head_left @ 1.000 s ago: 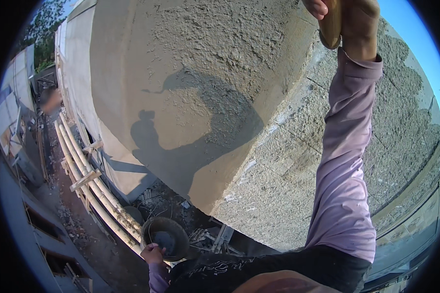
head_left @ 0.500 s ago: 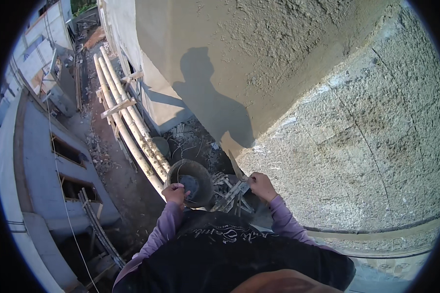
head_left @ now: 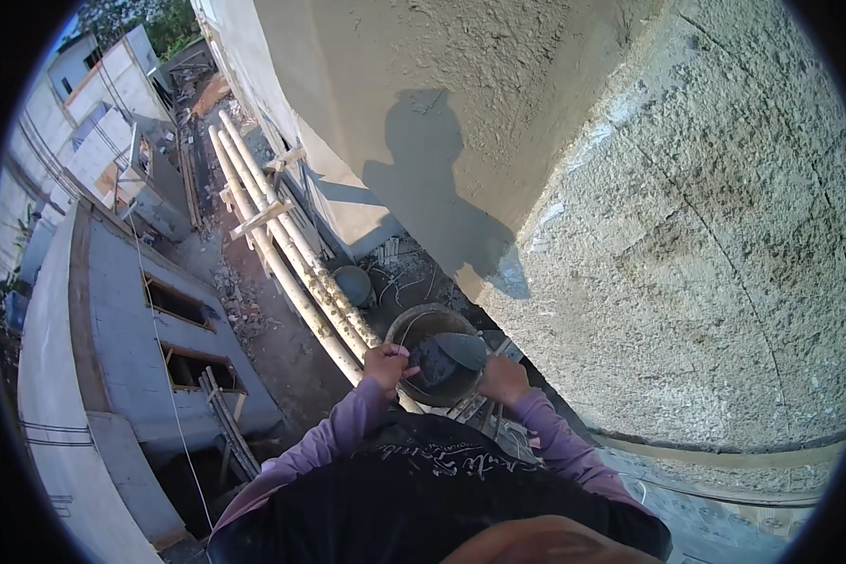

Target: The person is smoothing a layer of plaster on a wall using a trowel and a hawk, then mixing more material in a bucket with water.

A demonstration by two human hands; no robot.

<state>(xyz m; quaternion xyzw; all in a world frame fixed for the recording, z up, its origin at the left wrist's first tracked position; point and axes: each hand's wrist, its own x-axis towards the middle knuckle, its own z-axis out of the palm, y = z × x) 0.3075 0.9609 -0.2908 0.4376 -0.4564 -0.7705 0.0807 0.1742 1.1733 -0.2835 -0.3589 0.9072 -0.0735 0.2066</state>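
Note:
A round mortar bucket [head_left: 401, 322] hangs or stands close in front of my body, with dark grey wet mix [head_left: 430, 365] in its bottom. My left hand [head_left: 387, 365] is closed at the bucket's near left side, where its thin wire handle meets the rim; whether it grips wire or rim is hard to tell. On the right side my right hand [head_left: 503, 379] is closed round a trowel, whose handle is hidden in the fist. The trowel's broad grey blade [head_left: 462, 350] lies over the bucket's mouth, pointing left.
Bamboo poles [head_left: 296, 254] with wooden crosspieces run away on the left. Ahead rises a wall with smooth wet plaster [head_left: 348, 94] bearing my shadow; a rough plastered wall [head_left: 667, 282] fills the right. Another bucket [head_left: 352, 284] is below, beside rubble. A low building [head_left: 141, 376] stands left.
The trowel has swung from pointing up at the wall to lying over the bucket. The bucket and my left hand have shifted right in view, nearer my right hand. The view has turned slightly.

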